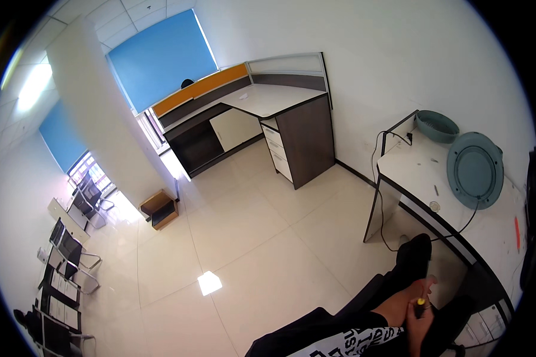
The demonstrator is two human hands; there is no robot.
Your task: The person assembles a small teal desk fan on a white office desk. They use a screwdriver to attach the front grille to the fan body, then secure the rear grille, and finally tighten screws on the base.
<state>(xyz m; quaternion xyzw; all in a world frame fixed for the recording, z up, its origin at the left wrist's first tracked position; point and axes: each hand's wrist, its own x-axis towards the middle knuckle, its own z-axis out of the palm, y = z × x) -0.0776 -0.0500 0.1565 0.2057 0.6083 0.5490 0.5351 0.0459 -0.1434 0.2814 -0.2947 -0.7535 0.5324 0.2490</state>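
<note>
— What filled the room, starting with the biggest thing?

— The pale tiled floor (250, 238), with a bright patch of light on it. At the far side stood a corner desk (268, 101) with dark drawers and an orange strip on its screen, under a blue window blind (161, 56). A row of office chairs (65, 262) ran along the left wall, and a small brown box (159, 208) sat on the floor near a pillar.

— And near the person?

— A white worktop (423, 172) with a dark front edge curved along the right. Near its far corner lay a teal fan guard (436, 125); a larger round teal fan part (474, 169) lay closer in, towards the wall edge, with a black cable (466, 223) running from under it over the front edge. A small round piece (435, 206) lay near the front edge, and an orange pen-like thing (517, 232) further along to the right.

— The hands?

— Both were low, in front of the worktop and over the dark trousers. The left hand (399, 306) lay against the right hand (420, 324). The right hand was closed around a screwdriver (421, 297) with a yellow and black handle, shaft pointing up towards the worktop's front edge. Whether the left hand was closed or loose, I couldn't tell.
</note>
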